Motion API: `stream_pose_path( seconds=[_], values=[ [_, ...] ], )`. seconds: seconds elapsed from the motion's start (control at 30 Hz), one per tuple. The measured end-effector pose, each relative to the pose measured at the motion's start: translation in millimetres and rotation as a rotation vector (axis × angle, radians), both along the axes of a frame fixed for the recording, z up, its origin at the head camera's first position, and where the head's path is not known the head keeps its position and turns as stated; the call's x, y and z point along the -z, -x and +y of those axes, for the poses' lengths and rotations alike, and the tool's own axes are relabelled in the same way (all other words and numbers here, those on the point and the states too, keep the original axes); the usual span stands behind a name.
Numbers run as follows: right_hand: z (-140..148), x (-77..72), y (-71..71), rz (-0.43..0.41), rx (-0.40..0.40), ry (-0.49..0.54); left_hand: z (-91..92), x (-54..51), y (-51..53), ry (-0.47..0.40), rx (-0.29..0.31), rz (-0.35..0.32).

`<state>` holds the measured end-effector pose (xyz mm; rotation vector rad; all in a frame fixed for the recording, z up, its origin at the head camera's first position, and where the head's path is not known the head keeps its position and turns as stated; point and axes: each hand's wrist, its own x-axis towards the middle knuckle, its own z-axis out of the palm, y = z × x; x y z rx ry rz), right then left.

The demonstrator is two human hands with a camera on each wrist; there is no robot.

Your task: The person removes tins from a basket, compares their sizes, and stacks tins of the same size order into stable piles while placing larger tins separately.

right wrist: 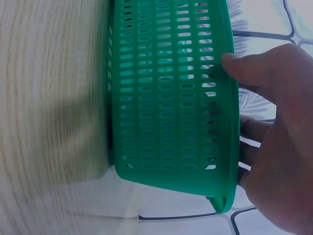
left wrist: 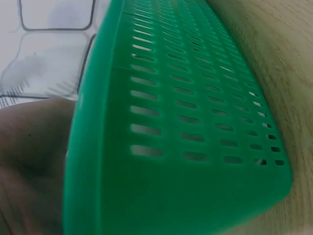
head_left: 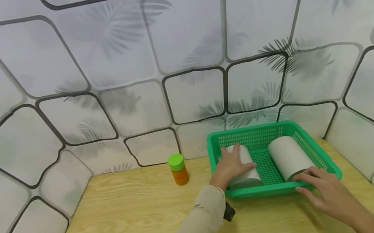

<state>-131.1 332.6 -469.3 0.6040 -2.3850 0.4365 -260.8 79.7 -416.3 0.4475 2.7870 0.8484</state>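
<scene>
A green plastic basket (head_left: 267,189) with slotted walls stands near the back right of the table. Inside lie two white cylinders that look like paper rolls, a left roll (head_left: 246,180) and a right roll (head_left: 289,155). My left hand (head_left: 230,166) reaches over the basket's near left corner and holds the left roll, fingers spread over it and thumb on its right side. With the thumb outside and fingers inside, my right hand (head_left: 323,190) pinches the front rim near the right corner. The left wrist view shows mostly basket wall (left wrist: 195,112), hiding the left fingers.
A small bottle (head_left: 179,171), orange with a bright green cap, stands upright left of the basket. The wooden table (head_left: 123,222) meets patterned cloth walls (head_left: 135,112) at the back and sides. The basket is close to the back wall.
</scene>
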Motion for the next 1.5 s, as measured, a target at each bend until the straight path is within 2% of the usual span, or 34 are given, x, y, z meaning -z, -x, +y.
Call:
stream_pose_path(
  seconds=[0.17, 0.37, 0.67, 1.0, 1.17, 1.4, 1.5],
  values=[
    [-4, -2.4, -1.0, 0.003, 0.029, -0.038, 2.4, 4.0, 3.8, -0.032, -0.035, -0.052],
    [-7, -6.0, -1.5, 0.018, 0.026, -0.048, 1.5, 8.5, 8.5, -0.122, -0.054, -0.127],
    [-7, -7.8, -2.6, 0.033, 0.009, -0.042, -0.6, 10.7, 11.7, -0.254, -0.085, -0.136],
    [-5, -6.2, -3.5, 0.022, 0.048, -0.054, -4.3, 7.7, 14.5, -0.387, -0.095, -0.057],
    [-6, -6.2, -3.2, 0.032, 0.047, -0.052, -7.7, -1.1, 14.0, -0.47, -0.09, -0.028],
    [-6, -5.8, -3.6, 0.028, 0.046, -0.042, -16.2, -15.6, 13.9, -0.533, -0.076, 0.082],
    [-5, -5.5, -3.2, 0.035, 0.04, -0.042, -20.7, -21.1, 12.0, -0.596, -0.075, 0.108]
  ],
)
